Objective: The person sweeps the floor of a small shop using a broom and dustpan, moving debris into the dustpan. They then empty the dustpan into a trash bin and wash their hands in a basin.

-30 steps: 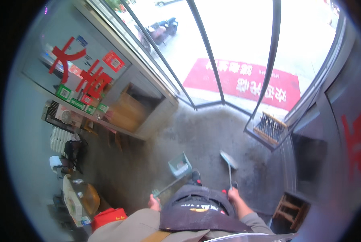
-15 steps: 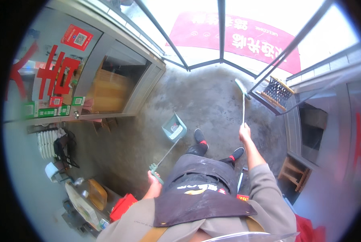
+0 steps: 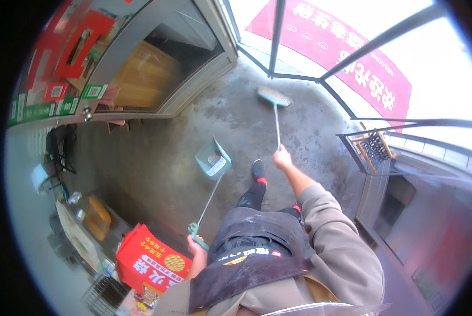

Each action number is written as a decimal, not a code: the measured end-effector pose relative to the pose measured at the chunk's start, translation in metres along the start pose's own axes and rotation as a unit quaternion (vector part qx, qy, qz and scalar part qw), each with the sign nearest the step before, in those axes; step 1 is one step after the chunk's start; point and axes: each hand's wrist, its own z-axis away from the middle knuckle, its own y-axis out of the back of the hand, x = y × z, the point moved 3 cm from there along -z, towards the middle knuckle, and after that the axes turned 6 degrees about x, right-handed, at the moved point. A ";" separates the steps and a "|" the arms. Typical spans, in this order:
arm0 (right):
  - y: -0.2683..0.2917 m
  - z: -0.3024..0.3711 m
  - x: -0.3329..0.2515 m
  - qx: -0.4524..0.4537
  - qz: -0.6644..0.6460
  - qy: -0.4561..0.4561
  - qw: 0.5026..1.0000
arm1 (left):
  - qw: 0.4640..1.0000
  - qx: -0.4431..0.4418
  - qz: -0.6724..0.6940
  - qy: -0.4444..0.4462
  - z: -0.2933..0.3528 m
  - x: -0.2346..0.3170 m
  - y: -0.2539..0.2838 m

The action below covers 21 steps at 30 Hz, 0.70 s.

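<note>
My right hand (image 3: pixel 282 157) is closed around the pale handle of a broom (image 3: pixel 274 97). Its wide green-and-white head lies on the grey concrete floor, ahead of my feet. On the left, my left hand (image 3: pixel 197 246) grips the green top of a long-handled dustpan (image 3: pixel 213 167). The light-green pan stands on the floor just left of my forward shoe, its mouth facing away from me. Some small litter seems to lie inside it, too unclear to name. A gap of floor separates broom head and dustpan.
A framed glass door (image 3: pixel 157 58) with stickers is at the left. Glass panels with dark bars curve across the front, a red mat (image 3: pixel 373 68) lying beyond them. A woven-seat wooden chair (image 3: pixel 375 150) stands right. A red printed sign (image 3: pixel 151 258) is at my near left.
The broom head has swung from the right toward the middle, with my right hand moving left. My body and view have turned to the right. Both hands keep their grips.
</note>
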 end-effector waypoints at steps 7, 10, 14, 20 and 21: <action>-0.032 0.123 0.025 -0.190 0.145 0.017 0.971 | 0.998 0.039 0.036 0.022 -0.014 -0.019 0.030; -0.017 0.148 0.027 -0.210 0.154 0.036 0.965 | 0.996 0.076 0.030 0.037 -0.013 -0.029 0.048; -0.012 0.136 0.002 -0.129 0.134 0.103 0.977 | 0.992 0.107 0.046 0.055 -0.018 -0.055 0.070; -0.061 0.005 -0.132 0.007 0.125 0.168 0.978 | 0.975 0.113 0.143 0.126 -0.024 -0.118 0.126; -0.073 -0.020 -0.161 -0.010 0.082 0.159 0.984 | 0.981 0.089 0.143 0.101 -0.024 -0.128 0.134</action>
